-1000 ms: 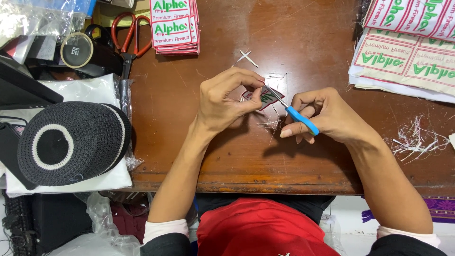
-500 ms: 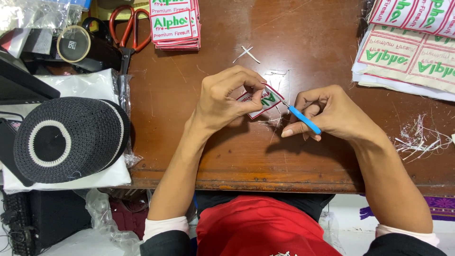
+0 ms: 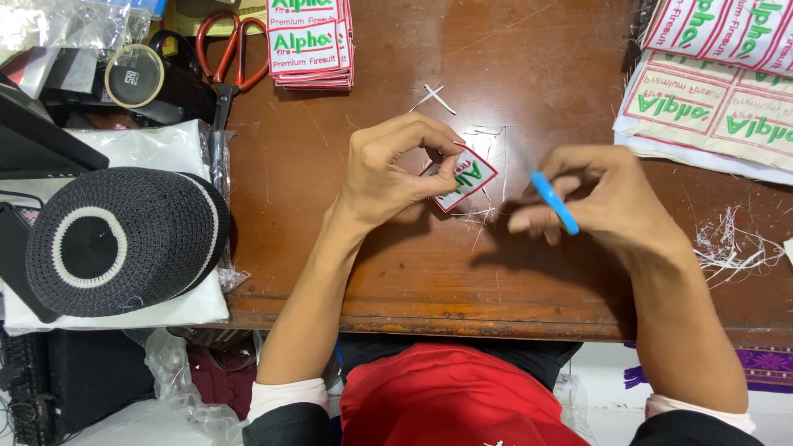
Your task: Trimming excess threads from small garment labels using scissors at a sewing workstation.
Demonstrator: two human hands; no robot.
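Both hands were held just above the brown wooden table (image 3: 529, 272), near the middle of the frame. By the left hand (image 3: 388, 169) a small embroidered patch (image 3: 459, 175), white with a red border and green lettering, was pinched between thumb and fingertips and tilted off the tabletop, seemingly so that its edge could be reached. By the right hand (image 3: 599, 198), just to the right of the patch and apart from it, a slim blue tool (image 3: 554, 202) was gripped in curled fingers with its tip pointing toward the patch; what kind of tool it was could not be told.

Loose white threads (image 3: 483, 216) were scattered beneath the patch, and a larger tangle of thread trimmings (image 3: 731, 248) lay at the right edge. A stack of finished patches (image 3: 310, 41) was set at the top centre, beside red-handled scissors (image 3: 231, 58), within easy reach. Uncut sheets of patches (image 3: 710, 99) were piled at the upper right. A black knitted cap (image 3: 116, 239) with a white ring rested at the left, clear of the work.
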